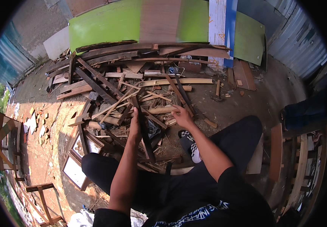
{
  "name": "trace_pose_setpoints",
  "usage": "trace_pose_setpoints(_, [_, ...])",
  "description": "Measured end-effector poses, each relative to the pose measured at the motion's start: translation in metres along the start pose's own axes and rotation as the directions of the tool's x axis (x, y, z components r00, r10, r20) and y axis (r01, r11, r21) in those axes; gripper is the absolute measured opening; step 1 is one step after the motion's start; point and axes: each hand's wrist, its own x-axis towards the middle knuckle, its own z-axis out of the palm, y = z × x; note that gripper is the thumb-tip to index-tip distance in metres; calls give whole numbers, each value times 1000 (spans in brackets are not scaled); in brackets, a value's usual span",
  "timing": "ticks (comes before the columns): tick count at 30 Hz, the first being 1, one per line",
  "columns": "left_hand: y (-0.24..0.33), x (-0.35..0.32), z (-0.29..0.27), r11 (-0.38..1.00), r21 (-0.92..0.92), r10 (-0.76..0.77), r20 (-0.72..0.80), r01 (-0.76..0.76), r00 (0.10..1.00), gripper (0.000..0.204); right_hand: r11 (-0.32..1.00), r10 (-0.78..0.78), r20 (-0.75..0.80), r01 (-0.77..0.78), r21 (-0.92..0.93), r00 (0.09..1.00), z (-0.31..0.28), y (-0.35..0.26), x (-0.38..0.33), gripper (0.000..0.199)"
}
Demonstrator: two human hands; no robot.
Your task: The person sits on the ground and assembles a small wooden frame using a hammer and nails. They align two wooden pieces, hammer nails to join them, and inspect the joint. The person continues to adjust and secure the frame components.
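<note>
My left hand is closed around a dark, narrow wooden plank, which stands tilted in front of me between my knees. My right hand hovers to the right of the plank, its fingers loosely apart and nothing visible in them. Just left of its fingertips lies a bamboo piece in the scrap pile. Beneath both hands are thin wood strips, split bamboo and a crumpled dark plastic bag.
A hammer lies on the ground beyond my right hand. Long boards are stacked before green panels. A white-faced wooden frame lies by my left knee. More planks stand at right, near another person's leg.
</note>
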Motion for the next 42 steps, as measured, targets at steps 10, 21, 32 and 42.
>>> trace_pose_setpoints(10, [-54, -6, -10, 930, 355, -48, -132, 92, 990, 61, 985, 108, -256, -139, -107, 961, -163, 102, 116, 42])
trace_pose_setpoints(21, [-123, 72, 102, 849, 483, -160, -146, 212, 976, 69, 788, 575, -378, -615, 18, 726, -187, 306, 115, 56])
trace_pose_setpoints(32, [-149, 126, 139, 829, 501, -221, -113, 247, 969, 63, 652, 459, -369, -588, -479, 808, -202, 299, 161, 69])
trace_pose_setpoints(42, [-152, 82, 103, 864, 405, -232, -206, 299, 951, 64, 414, 530, -405, -644, -643, 745, -185, 304, 169, 63])
